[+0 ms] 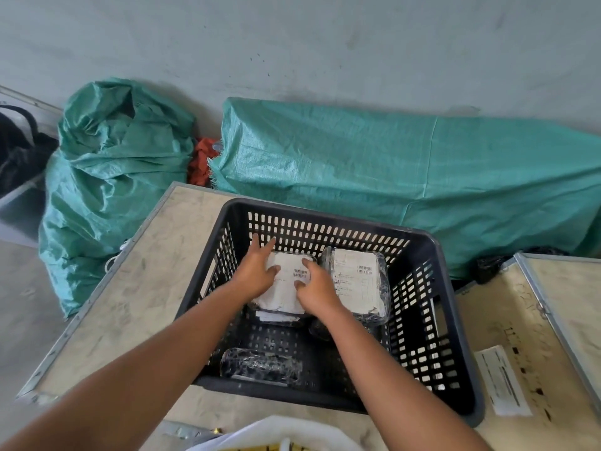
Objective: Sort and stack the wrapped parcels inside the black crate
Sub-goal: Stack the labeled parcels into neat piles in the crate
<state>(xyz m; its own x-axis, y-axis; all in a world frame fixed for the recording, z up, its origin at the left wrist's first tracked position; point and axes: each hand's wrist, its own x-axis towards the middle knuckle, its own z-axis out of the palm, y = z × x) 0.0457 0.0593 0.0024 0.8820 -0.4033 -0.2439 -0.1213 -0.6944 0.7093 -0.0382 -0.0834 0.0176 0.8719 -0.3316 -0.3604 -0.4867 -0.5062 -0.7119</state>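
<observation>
The black crate [452, 323] stands on a wooden case, and both my arms reach into it. My left hand [257, 271] lies flat, fingers spread, on the left edge of a white-labelled wrapped parcel [286, 291] at the crate's back. On the same parcel's right side rests my right hand [317, 288], fingers curled over the label. That parcel sits on top of another one whose edge shows beneath it. A second labelled parcel [357, 281] lies to the right against it. At the front left of the crate floor lies a dark plastic-wrapped parcel [260, 366].
The crate sits on a plywood case [136, 294] with metal edging. A second case [527, 320] with a paper label is at the right. Green woven sacks [113, 177] and a green tarp-covered load [406, 177] stand behind. A white bag [276, 434] is at the bottom edge.
</observation>
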